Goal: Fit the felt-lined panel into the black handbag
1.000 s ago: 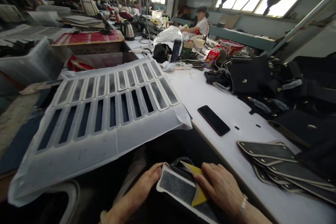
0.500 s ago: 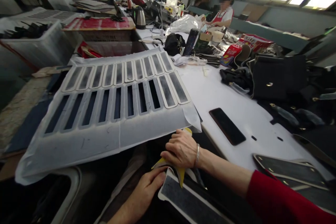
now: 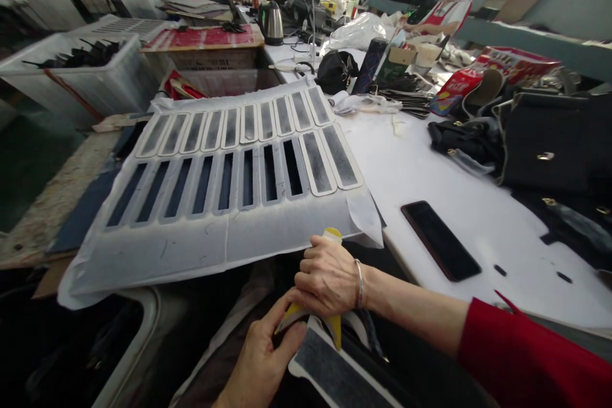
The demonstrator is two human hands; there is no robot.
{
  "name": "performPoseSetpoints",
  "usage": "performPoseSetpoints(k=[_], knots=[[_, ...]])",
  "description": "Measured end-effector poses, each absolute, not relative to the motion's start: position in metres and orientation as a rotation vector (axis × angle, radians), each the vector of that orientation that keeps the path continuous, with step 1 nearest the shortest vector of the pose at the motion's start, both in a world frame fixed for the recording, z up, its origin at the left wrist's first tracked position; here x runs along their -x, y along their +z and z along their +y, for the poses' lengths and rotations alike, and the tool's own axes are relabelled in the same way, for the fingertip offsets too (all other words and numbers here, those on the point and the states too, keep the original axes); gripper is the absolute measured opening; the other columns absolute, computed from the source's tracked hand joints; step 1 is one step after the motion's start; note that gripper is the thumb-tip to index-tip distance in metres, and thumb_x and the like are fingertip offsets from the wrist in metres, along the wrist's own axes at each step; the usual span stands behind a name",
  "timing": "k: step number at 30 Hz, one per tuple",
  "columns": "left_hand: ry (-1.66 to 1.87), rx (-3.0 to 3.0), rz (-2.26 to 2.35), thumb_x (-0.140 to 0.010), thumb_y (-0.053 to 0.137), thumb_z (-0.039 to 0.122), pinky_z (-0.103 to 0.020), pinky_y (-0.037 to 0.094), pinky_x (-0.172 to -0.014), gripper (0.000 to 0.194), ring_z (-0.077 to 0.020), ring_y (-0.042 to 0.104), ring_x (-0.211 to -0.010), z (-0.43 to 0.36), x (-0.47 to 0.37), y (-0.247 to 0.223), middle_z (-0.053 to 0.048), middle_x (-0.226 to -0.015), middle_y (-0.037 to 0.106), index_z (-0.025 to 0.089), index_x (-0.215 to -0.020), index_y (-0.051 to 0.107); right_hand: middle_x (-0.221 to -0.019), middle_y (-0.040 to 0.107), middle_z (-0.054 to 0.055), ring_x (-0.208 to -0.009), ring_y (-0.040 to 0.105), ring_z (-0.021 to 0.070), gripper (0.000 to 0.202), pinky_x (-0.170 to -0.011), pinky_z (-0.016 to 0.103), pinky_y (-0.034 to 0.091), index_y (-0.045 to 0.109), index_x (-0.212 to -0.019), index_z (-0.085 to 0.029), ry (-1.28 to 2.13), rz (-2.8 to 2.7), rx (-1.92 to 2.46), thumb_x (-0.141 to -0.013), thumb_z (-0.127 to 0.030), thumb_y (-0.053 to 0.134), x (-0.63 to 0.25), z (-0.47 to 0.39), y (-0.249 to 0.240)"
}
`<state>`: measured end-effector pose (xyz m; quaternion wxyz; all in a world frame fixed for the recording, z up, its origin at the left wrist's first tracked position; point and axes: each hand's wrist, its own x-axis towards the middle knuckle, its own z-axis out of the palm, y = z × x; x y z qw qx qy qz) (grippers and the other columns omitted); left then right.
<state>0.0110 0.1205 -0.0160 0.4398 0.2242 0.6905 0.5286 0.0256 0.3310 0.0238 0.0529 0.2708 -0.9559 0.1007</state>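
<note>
My right hand (image 3: 327,277) is closed around a yellow-and-white piece (image 3: 333,233), whose rounded end shows above the fist. Two pointed yellow ends come out below it. Thumb and fingers of my left hand (image 3: 268,347) pinch about the left yellow point, close against my right hand. What lies under those fingers is partly hidden. Just below both hands is a long dark strip with a pale border (image 3: 329,363), slanting down to the right over dark material in my lap.
A white sheet tray (image 3: 167,248) with dark slots and pale-edged strips lies ahead-left. To the right, a phone (image 3: 440,240) rests on the white table (image 3: 382,159), with black bags (image 3: 554,140) beyond. A kettle (image 3: 271,22) and a person (image 3: 444,19) are farther back.
The view has swung a little to the left. My left fingers have moved up against my right hand, which keeps its grip on the yellow-and-white piece.
</note>
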Motion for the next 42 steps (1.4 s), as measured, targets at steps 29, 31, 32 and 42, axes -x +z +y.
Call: performPoseSetpoints(k=[29, 31, 32, 42], knots=[[1.042, -0.994, 1.774, -0.1, 0.039, 0.045, -0.031, 0.024, -0.114, 0.035, -0.0181, 0.062, -0.096, 0.12, -0.001, 0.013, 0.001, -0.096, 0.069, 0.026, -0.103, 0.068, -0.058, 0.059, 0.002, -0.05, 0.04, 0.0145, 0.049, -0.062, 0.039, 0.014, 0.054, -0.064, -0.018, 0.386, -3.149, -0.326, -0.103, -0.037, 0.032, -0.077, 0.305, 0.021], [1.118, -0.869, 1.66, -0.1, 0.036, 0.047, -0.035, 0.021, -0.118, 0.041, -0.0194, 0.062, -0.098, 0.122, 0.001, 0.011, 0.001, -0.096, 0.07, 0.025, -0.101, 0.071, -0.059, 0.06, 0.002, -0.051, 0.04, 0.0146, 0.05, -0.063, 0.039, 0.014, 0.055, -0.066, -0.019, 0.391, -3.173, -0.281, -0.104, -0.037, 0.028, -0.083, 0.301, 0.023], [1.163, -0.762, 1.608, -0.1, 0.035, 0.049, -0.037, 0.027, -0.115, 0.045, -0.0212, 0.063, -0.098, 0.124, 0.003, 0.009, 0.0, -0.096, 0.071, 0.024, -0.099, 0.072, -0.06, 0.06, 0.003, -0.053, 0.041, 0.0148, 0.051, -0.064, 0.039, 0.015, 0.056, -0.068, -0.019, 0.396, -3.187, -0.252, -0.105, -0.038, 0.026, -0.086, 0.3, 0.024], [1.312, -0.485, 1.318, -0.085, 0.056, 0.041, -0.037, 0.046, -0.091, 0.043, -0.0283, 0.066, -0.099, 0.134, 0.009, -0.008, -0.007, -0.101, 0.075, 0.015, -0.116, 0.072, -0.059, 0.042, 0.0, -0.057, 0.04, 0.0156, 0.063, -0.062, 0.033, 0.028, 0.04, -0.061, -0.019, 1.399, -2.976, 0.796, -0.099, -0.064, 0.017, -0.125, 0.323, 0.023]])
